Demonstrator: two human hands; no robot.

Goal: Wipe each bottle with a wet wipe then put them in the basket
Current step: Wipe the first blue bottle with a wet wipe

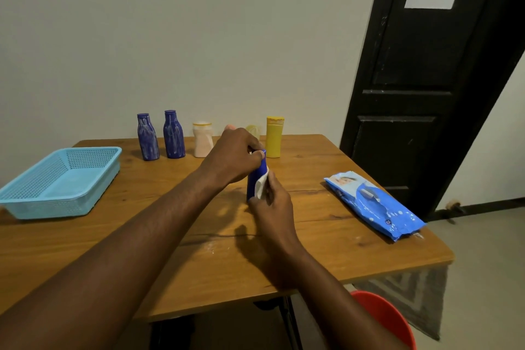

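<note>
My left hand (234, 155) grips the top of a blue bottle (251, 183), and my right hand (272, 207), just below it, pinches a white wipe (261, 187) against the bottle's side. Behind them a row of bottles (174, 135) stands by the wall; the basket (56, 209) sits well off left, the pack of wipes (372, 202) right

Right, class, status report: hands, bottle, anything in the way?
Left hand grips blue bottle at the top. Right hand holds wet wipe against its side. Basket empty, nothing seen in the way.
</note>
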